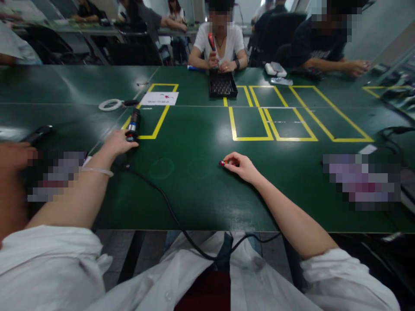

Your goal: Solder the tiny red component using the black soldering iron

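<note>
On the left of the green table, my left hand (117, 143) has its fingers closed around the near end of a black electric screwdriver (133, 121) with a blue-and-silver band. The tool lies over the edge of a yellow taped rectangle, its far end pointing away from me. Part of my grip is hidden. A black cable (155, 186) runs from near that hand toward my lap. My right hand (241, 165) rests low over the table's middle, pinching a small red-and-black piece (222, 163) between thumb and fingertips; its exact kind is too small to tell.
A printed sheet (159, 99) and a white coil (110, 105) lie beyond the screwdriver. Opposite, a person (218, 45) holds a red-handled tool above a black tray (223, 93). Blurred-out items (363, 181) lie at right. Another person's arm (13, 181) enters at left.
</note>
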The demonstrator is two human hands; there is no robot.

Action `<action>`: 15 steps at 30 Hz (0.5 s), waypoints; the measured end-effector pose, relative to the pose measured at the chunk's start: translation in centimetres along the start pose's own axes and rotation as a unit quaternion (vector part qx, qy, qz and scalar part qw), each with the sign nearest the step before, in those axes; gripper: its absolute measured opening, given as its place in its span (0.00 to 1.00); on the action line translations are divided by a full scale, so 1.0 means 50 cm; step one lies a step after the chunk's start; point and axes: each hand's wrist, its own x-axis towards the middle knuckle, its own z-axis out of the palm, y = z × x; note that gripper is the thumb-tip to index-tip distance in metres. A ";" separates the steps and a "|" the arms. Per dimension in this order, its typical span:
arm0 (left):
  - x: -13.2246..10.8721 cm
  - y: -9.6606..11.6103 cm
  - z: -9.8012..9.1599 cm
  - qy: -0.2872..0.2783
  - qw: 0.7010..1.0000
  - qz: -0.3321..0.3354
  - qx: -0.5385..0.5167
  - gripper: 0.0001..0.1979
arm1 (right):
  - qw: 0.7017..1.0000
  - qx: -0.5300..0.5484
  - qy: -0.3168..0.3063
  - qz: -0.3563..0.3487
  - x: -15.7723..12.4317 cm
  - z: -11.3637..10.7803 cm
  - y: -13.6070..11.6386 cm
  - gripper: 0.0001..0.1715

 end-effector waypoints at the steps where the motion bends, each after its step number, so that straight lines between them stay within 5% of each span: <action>1: -0.010 0.013 0.002 0.000 1.000 -0.004 -0.004 0.29 | 1.000 0.002 -0.004 0.001 0.000 0.000 0.001 0.14; 7: -0.092 0.129 0.033 0.017 0.999 0.019 -0.036 0.34 | 0.999 0.052 0.001 0.002 0.002 0.003 0.003 0.16; 15: -0.228 0.357 0.065 0.016 0.986 0.161 -0.052 0.33 | 0.999 0.046 0.009 -0.020 -0.003 0.005 -0.006 0.13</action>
